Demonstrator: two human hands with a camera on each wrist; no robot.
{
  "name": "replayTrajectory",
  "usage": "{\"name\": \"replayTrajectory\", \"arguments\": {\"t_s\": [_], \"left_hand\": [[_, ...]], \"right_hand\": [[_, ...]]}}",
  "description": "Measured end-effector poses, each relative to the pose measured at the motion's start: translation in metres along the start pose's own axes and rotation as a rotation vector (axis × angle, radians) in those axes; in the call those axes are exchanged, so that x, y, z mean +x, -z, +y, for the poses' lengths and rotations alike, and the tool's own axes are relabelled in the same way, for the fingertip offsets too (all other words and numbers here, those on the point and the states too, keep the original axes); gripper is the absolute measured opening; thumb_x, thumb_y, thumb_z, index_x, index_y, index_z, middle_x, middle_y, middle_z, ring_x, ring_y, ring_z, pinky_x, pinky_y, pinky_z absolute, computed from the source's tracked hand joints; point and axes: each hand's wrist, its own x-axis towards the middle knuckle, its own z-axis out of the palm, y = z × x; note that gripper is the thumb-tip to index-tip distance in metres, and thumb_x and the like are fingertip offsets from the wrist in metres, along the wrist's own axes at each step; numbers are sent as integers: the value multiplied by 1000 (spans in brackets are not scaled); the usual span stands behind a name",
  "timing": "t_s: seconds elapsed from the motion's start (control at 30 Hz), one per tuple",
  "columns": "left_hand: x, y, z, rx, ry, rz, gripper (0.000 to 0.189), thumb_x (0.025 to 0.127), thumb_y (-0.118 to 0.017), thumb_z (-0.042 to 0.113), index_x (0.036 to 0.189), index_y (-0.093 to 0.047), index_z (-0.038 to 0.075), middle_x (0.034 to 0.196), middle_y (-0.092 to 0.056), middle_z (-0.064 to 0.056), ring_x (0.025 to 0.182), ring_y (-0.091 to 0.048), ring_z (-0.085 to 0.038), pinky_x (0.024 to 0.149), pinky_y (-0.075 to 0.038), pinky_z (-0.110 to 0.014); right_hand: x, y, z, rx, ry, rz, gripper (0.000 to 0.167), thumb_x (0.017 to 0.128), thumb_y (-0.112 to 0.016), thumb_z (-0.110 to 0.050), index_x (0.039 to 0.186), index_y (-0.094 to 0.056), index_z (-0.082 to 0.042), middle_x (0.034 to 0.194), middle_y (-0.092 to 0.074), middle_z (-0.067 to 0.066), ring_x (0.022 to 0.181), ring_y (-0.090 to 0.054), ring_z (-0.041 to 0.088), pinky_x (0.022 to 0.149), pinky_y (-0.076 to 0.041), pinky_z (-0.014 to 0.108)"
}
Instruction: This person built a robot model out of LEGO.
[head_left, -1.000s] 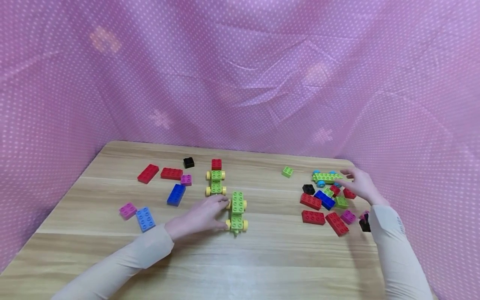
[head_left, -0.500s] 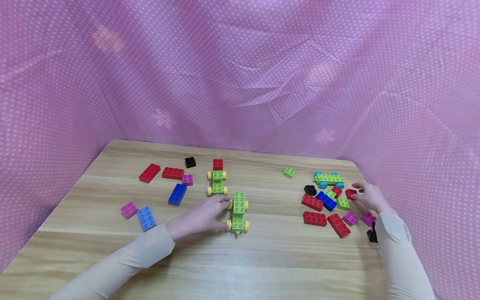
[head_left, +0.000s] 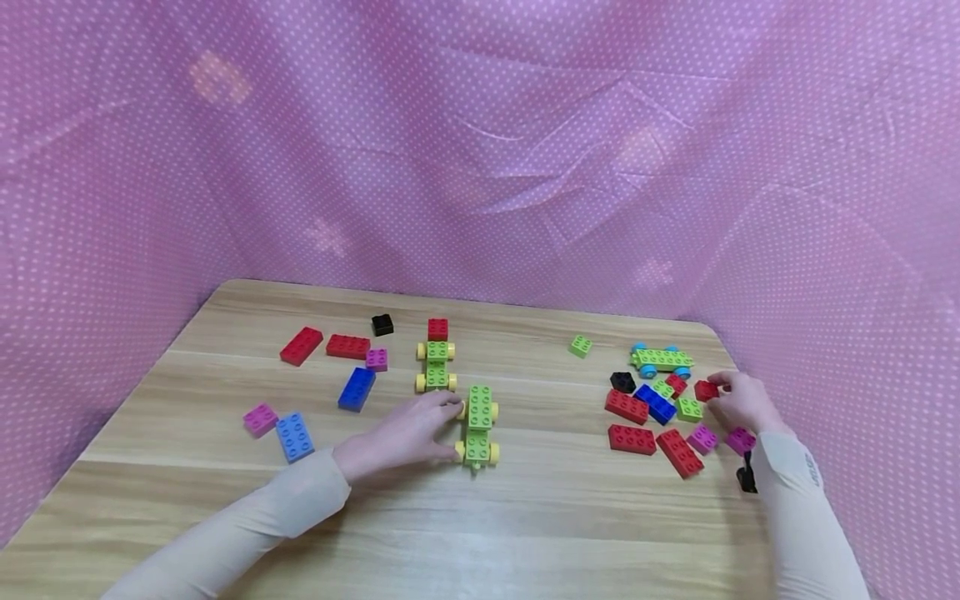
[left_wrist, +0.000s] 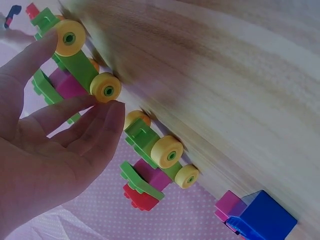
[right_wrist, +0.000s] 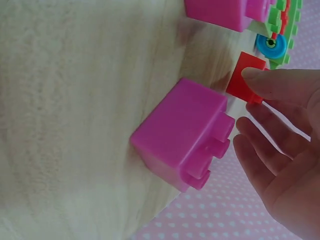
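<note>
On the table stands a green toy car with yellow wheels (head_left: 478,427), a second green brick raised on top. My left hand (head_left: 405,435) lies along its left side, thumb by one wheel and relaxed fingertips at the other. In the left wrist view, a magenta brick (left_wrist: 69,84) shows between the car's base and upper green piece. Over on the right, my right hand (head_left: 746,402) pinches a small red brick (head_left: 705,390), thumb on its side (right_wrist: 245,77). A similar yellow-wheeled car (head_left: 437,367) with a red brick (head_left: 438,328) at its far end stands behind the left hand.
Several loose bricks surround the right hand, among them a magenta brick (right_wrist: 182,130), a long red brick (head_left: 632,439) and a blue brick (head_left: 655,404). A green car base with blue wheels (head_left: 662,360) stands beyond. More bricks, including a light blue one (head_left: 294,437), lie left.
My right hand has moved from beside the blue-wheeled base back toward me and down to the red brick, and now pinches it. The left hand stays by the yellow-wheeled car.
</note>
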Motion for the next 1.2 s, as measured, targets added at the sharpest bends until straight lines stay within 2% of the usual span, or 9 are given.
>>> {"name": "replayTrajectory", "arguments": {"t_s": [0.4,0.53,0.63,0.73,1.0,1.2], "left_hand": [[-2,1,1,-24,28,-12,75,77,-83,36,137,-55,0,145,-53,-18,135,-50,-35,115,-43,-50],[-2,1,0,-25,31,-19,76,78,-83,35,137,-55,-1,146,-52,-18,136,-50,-35,115,-42,-51],[-2,2,0,-25,34,-26,76,78,-83,35,138,-54,-2,146,-52,-18,136,-49,-35,116,-42,-50],[-2,2,-1,-24,37,-31,76,78,-83,36,138,-54,-1,146,-52,-17,137,-49,-34,116,-41,-50],[-2,0,-1,-30,38,-34,76,78,-82,37,138,-54,-1,146,-52,-17,136,-49,-35,116,-41,-50],[-1,-1,-1,-29,37,-29,76,78,-83,35,138,-54,-1,146,-53,-17,135,-50,-35,116,-42,-50]], "right_hand": [[-6,-3,0,-35,39,66,47,88,-67,-12,126,-55,13,124,-54,42,113,-52,57,93,-47,66],[-8,0,-6,-48,130,141,43,86,-69,-11,120,-59,13,118,-59,39,107,-56,55,89,-49,65],[-8,3,-17,-50,208,200,38,86,-69,-9,116,-62,12,114,-64,36,103,-59,53,86,-50,63],[-9,4,-32,-46,242,234,35,87,-71,-10,115,-64,10,112,-66,33,103,-60,50,86,-51,62],[-4,0,-67,-49,293,244,35,89,-70,-9,118,-64,10,114,-66,33,105,-61,48,88,-53,62],[-3,-10,-92,-85,382,267,34,89,-71,-9,117,-65,8,113,-67,30,105,-63,46,89,-54,60]]}}
